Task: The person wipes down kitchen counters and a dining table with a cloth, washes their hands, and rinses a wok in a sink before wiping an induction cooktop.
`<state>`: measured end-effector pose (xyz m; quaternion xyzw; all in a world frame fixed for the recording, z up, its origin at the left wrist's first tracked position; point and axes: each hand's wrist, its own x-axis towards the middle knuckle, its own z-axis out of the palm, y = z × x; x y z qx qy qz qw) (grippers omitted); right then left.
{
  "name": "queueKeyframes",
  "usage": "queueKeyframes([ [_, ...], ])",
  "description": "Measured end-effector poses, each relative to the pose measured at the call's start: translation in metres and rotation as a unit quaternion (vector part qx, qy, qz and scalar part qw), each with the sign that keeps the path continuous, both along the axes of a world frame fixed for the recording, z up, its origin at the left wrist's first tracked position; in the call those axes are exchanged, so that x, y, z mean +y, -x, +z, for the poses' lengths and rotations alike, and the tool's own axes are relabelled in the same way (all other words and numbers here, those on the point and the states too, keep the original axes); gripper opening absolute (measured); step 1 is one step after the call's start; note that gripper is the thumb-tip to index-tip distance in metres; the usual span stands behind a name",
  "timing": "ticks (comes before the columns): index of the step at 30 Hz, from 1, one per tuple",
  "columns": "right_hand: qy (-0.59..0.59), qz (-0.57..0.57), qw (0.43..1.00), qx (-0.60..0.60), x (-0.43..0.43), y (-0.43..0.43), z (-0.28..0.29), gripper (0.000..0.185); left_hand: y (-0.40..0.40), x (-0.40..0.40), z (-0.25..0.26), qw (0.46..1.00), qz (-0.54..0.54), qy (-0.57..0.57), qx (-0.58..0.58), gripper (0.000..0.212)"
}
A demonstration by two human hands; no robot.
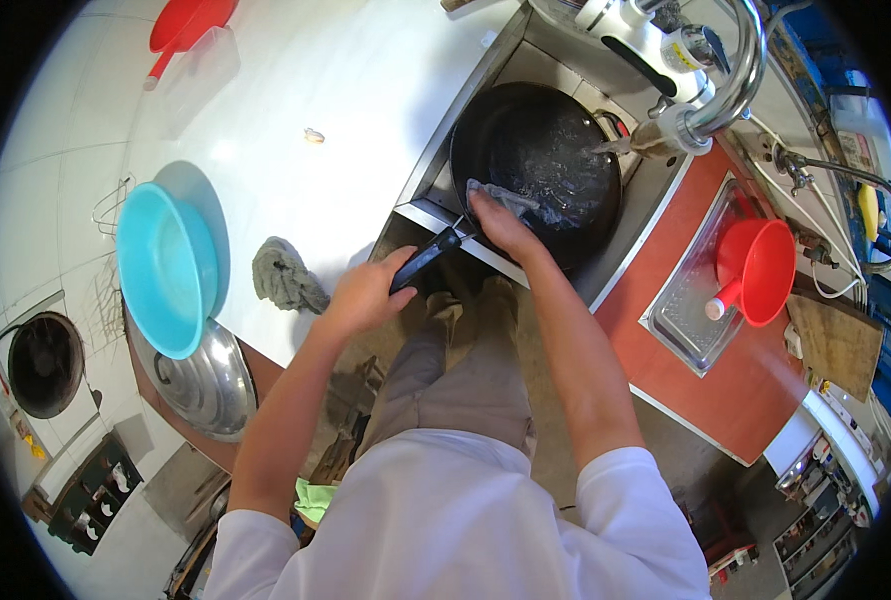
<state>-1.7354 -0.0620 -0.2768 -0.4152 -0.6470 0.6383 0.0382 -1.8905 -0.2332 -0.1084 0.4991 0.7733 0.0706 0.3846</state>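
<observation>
A black wok (pixel 520 135) sits in the sink (pixel 445 169), with some water in its bottom. My left hand (pixel 370 292) grips its black handle (pixel 427 259), which sticks out over the sink's front edge. Inside the near rim, my right hand (pixel 499 225) holds a wet grey cloth (pixel 505 196) against the wok's wall. Water runs from the chrome faucet (pixel 738 82) through a clear nozzle (pixel 659 139) into the wok.
Left on the white counter (pixel 325 60) are a crumpled grey rag (pixel 284 276) and a turquoise basin (pixel 168 270) overlapping a metal lid (pixel 217 382). A red dipper (pixel 753 270) stands on a metal tray (pixel 685 300) at right. Another red dipper (pixel 187 26) lies far left.
</observation>
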Motion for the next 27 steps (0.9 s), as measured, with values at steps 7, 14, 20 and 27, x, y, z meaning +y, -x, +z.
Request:
queueKeyframes([
  [7,-0.074,0.299,0.872,-0.380,0.021,-0.062,0.043,0.080,-0.022,-0.016,-0.017,0.992,0.064,-0.055,0.092,0.054],
  [14,-0.203,0.221,0.839,-0.455,0.110,-0.041,-0.016,0.072,-0.018,-0.015,-0.014,0.994,0.036,-0.027,0.096,0.055],
  [20,-0.290,0.121,0.926,-0.207,0.067,-0.028,-0.082,0.058,-0.019,-0.010,-0.013,0.994,0.048,-0.060,0.079,0.055],
  [27,0.179,0.004,0.981,-0.076,0.019,-0.048,0.002,0.055,-0.019,-0.012,-0.016,0.994,0.061,-0.055,0.077,0.054],
])
